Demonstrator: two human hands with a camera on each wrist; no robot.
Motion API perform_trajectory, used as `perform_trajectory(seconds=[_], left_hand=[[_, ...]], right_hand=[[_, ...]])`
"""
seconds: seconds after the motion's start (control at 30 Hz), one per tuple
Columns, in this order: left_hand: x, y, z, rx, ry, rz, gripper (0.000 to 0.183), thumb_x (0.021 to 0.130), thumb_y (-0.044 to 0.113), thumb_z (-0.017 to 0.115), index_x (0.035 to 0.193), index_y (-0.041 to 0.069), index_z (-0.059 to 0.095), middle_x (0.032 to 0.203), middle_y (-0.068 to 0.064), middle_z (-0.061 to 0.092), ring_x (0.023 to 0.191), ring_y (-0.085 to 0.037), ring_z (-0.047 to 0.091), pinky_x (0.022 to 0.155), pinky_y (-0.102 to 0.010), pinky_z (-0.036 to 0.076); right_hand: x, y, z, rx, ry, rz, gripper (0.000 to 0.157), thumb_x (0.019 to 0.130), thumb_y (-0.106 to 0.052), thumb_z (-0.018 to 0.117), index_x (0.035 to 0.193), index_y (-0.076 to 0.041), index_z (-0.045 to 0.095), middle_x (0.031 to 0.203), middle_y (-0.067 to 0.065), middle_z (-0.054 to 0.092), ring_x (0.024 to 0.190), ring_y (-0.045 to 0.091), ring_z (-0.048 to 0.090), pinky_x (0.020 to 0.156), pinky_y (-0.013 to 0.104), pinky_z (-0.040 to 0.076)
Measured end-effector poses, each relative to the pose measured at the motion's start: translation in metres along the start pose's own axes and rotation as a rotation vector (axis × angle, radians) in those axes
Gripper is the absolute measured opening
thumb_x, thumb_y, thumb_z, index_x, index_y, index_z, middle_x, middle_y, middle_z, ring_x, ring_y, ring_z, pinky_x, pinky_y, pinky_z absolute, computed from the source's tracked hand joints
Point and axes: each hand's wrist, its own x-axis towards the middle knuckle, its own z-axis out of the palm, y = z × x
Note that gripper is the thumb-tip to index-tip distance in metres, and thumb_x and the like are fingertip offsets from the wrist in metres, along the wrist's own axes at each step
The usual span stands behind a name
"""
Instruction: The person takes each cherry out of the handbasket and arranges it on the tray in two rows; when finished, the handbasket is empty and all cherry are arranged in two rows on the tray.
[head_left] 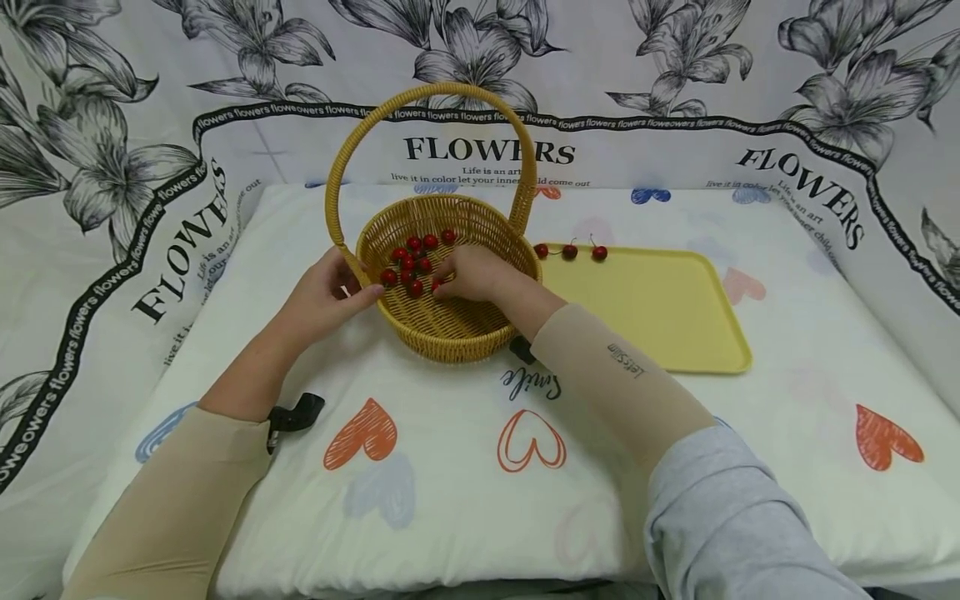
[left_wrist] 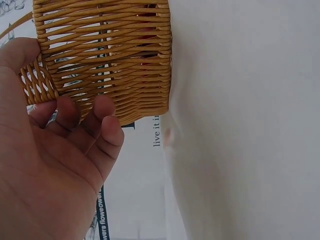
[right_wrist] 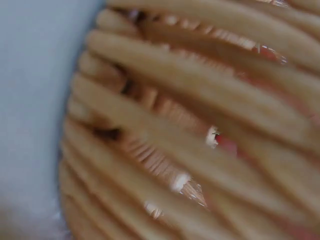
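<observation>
A round yellow-brown wicker basket with a tall arched handle stands on the bedding, tilted toward me. My left hand grips its left side where the handle meets the rim; in the left wrist view that hand has its thumb and curled fingers on the weave. Inside the basket lies a cluster of red cherries. Reaching over the right rim, my right hand is low in the basket, its fingertips on a cherry that they partly hide. Only blurred basket weave fills the right wrist view.
A flat yellow tray lies right of the basket, partly behind my right forearm. Three cherries with stems sit along its far edge. White bedding with printed hearts spreads underneath, and a flower-printed cloth rises behind.
</observation>
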Motion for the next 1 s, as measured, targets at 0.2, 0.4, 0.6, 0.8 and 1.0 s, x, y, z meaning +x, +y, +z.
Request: perform_trajectory(seconds=[0.2,0.4,0.6,0.8,1.0], left_hand=[[0.003,-0.001,0.006,-0.023,-0.016,0.011,0.044,0.098,0.018,0.071,0.133,0.0,0.05,0.102,-0.009,0.059,0.083,-0.021,0.053,0.065,-0.026,0.044],[0.006,-0.001,0.005,0.0,-0.003,-0.005,0.043,0.098,0.021,0.071,0.132,0.003,0.051,0.101,-0.009,0.059,0.083,-0.023,0.052,0.065,-0.027,0.043],[0.004,0.0,0.0,0.014,-0.012,-0.002,0.042,0.098,0.019,0.07,0.13,0.0,0.05,0.101,-0.01,0.059,0.083,-0.022,0.052,0.065,-0.026,0.043],[0.0,0.001,-0.001,0.005,-0.016,-0.01,0.042,0.098,0.018,0.07,0.131,0.002,0.049,0.102,-0.008,0.059,0.082,-0.02,0.051,0.065,-0.026,0.042],[-0.001,0.005,-0.001,0.003,-0.017,-0.011,0.045,0.098,0.018,0.07,0.133,0.001,0.048,0.104,-0.01,0.059,0.083,-0.022,0.051,0.066,-0.026,0.043]], right_hand=[[-0.014,0.009,-0.008,0.124,0.123,0.009,0.033,0.098,-0.033,0.072,0.123,-0.011,0.075,0.121,0.002,0.07,0.103,0.016,0.06,0.089,0.031,0.05],[-0.048,0.011,-0.032,0.275,0.255,0.017,0.03,0.098,-0.035,0.072,0.12,-0.016,0.076,0.115,0.001,0.067,0.094,0.019,0.055,0.078,0.034,0.047],[-0.071,0.026,-0.055,0.366,0.358,0.058,0.033,0.094,-0.039,0.076,0.116,-0.014,0.076,0.108,0.005,0.063,0.094,0.021,0.052,0.076,0.035,0.046],[-0.089,0.047,-0.069,0.448,0.385,0.119,0.033,0.094,-0.038,0.077,0.116,-0.014,0.076,0.106,0.006,0.067,0.086,0.024,0.058,0.071,0.033,0.049],[-0.112,0.072,-0.089,0.497,0.416,0.242,0.045,0.093,-0.049,0.074,0.127,-0.02,0.072,0.118,0.003,0.066,0.091,0.023,0.06,0.068,0.033,0.046]])
